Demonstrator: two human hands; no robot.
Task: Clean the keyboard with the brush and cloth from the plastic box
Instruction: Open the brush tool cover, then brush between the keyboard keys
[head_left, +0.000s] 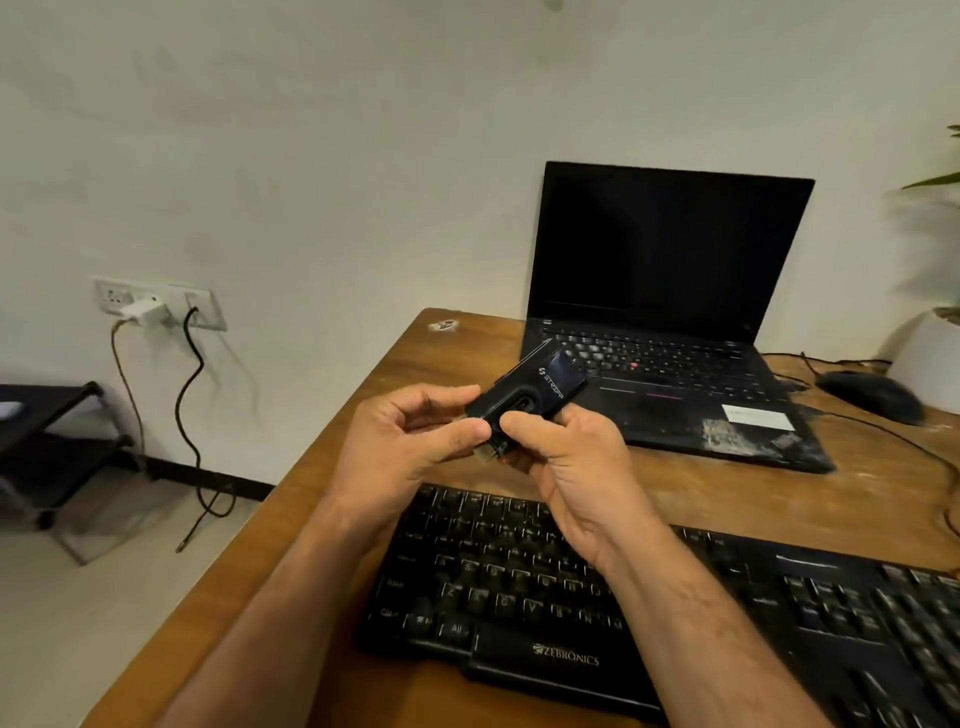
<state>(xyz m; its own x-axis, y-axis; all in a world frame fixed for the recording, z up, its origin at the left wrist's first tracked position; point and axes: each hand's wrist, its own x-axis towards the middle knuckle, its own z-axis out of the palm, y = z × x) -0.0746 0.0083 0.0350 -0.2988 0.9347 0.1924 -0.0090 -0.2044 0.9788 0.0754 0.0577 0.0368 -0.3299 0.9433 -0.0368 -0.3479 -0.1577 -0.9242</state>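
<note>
Both my hands hold a small black plastic box (540, 387) with white lettering, raised above the far left part of the black keyboard (649, 608). My left hand (410, 441) pinches the box's near left end between thumb and fingers. My right hand (566, 457) grips its near right side, fingers curled round it. The box tilts away towards the laptop. Something small and pale shows at its near end between my thumbs. Neither a brush nor a cloth is visible.
A black laptop (670, 312) stands open behind the box on the wooden table (363, 415). At the right lies a black mouse (870, 395) with its cable. The table's left edge drops to the floor, beside a wall socket (156, 306) with hanging cables.
</note>
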